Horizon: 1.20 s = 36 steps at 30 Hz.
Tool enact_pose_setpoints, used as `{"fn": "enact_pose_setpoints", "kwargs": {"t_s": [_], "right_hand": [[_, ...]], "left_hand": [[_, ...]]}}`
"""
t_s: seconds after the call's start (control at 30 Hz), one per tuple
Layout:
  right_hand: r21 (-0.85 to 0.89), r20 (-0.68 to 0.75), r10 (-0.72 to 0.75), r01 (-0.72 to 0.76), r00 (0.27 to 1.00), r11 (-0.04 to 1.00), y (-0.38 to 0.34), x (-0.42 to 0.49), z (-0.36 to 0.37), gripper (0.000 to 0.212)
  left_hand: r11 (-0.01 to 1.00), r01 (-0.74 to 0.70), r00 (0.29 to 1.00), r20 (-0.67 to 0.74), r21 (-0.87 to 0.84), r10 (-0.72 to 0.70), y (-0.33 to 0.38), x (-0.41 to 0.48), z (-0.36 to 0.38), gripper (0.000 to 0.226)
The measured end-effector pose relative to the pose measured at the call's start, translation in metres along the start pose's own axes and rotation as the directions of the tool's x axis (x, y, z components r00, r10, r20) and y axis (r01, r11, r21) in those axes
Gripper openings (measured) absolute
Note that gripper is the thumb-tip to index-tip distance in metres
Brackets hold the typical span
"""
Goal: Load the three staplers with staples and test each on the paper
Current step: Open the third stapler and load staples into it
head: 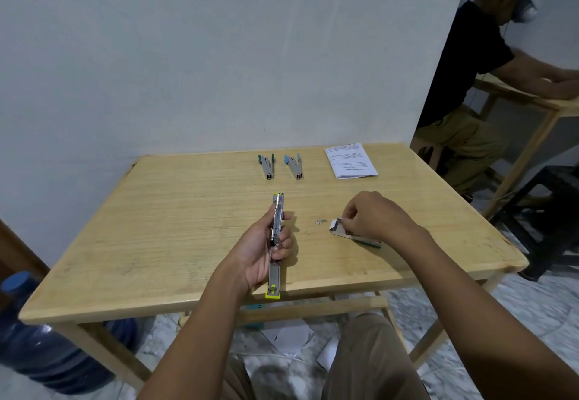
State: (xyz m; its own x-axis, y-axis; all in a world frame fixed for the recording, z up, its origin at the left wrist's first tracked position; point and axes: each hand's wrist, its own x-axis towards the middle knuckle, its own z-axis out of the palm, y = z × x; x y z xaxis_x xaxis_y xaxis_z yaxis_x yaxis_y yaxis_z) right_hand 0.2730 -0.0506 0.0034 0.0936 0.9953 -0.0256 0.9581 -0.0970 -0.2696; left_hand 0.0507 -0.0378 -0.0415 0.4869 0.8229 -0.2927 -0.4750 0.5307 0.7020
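Head: left hand (264, 251) grips open yellow stapler (274, 276); right hand (374, 215) pinches staple box (338, 231).

wooden table (156, 227): two staplers (266, 167), paper (351, 160), staple box (336, 230)

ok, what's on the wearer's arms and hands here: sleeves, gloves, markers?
Nothing worn. The left grip and right grip are bare hands: no gloves, no rings that show. The left forearm and right forearm are bare down to the frame edge: no sleeve, watch, band, cable or marker in view.
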Motion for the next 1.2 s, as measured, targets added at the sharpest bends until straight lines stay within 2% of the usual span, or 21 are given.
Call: {"fn": "enact_pose_setpoints", "kwargs": {"t_s": [0.1,0.17,0.33,0.43,0.57,0.7,0.87,1.03,1.2], "right_hand": [[0.103,-0.051,0.023,-0.018,0.998,0.994,0.003,-0.004,-0.008,0.021],[0.160,-0.106,-0.012,0.029,0.994,0.987,0.001,-0.008,-0.012,0.021],[0.311,-0.124,-0.193,0.223,0.973,0.924,-0.024,-0.022,-0.021,0.013],[0.335,-0.088,-0.315,0.326,0.945,0.884,-0.047,-0.023,-0.016,0.016],[0.290,-0.058,-0.420,0.418,0.905,0.861,-0.067,-0.017,-0.004,0.022],[0.191,-0.053,-0.453,0.454,0.890,0.870,-0.076,-0.012,0.002,0.023],[0.157,-0.082,-0.450,0.457,0.889,0.875,-0.078,-0.010,0.002,0.012],[0.088,-0.029,-0.468,0.469,0.883,0.879,-0.081,-0.007,-0.004,0.016],[-0.004,-0.011,-0.486,0.486,0.874,0.874,-0.086,-0.007,-0.007,0.020]], "left_hand": [[1.000,0.003,1.000,0.003,0.005,-0.003,0.000,0.001,-0.001,0.034],[1.000,0.007,1.000,0.008,-0.001,-0.007,-0.001,0.002,-0.001,0.034],[1.000,0.006,1.000,0.013,-0.006,-0.006,-0.001,0.003,-0.002,0.033],[1.000,0.022,1.000,0.011,-0.001,-0.022,-0.002,0.007,-0.005,0.035],[0.996,0.084,0.996,0.036,0.006,-0.084,-0.003,0.009,-0.007,0.053],[0.996,0.087,0.995,0.052,0.005,-0.087,-0.002,0.010,-0.009,0.055],[0.997,0.077,0.995,0.057,0.014,-0.077,-0.001,0.009,-0.006,0.047],[0.999,0.034,0.998,0.044,-0.012,-0.034,-0.001,0.004,-0.002,0.031],[0.999,0.026,0.999,0.033,-0.027,-0.025,-0.002,0.005,-0.003,0.029]]}}
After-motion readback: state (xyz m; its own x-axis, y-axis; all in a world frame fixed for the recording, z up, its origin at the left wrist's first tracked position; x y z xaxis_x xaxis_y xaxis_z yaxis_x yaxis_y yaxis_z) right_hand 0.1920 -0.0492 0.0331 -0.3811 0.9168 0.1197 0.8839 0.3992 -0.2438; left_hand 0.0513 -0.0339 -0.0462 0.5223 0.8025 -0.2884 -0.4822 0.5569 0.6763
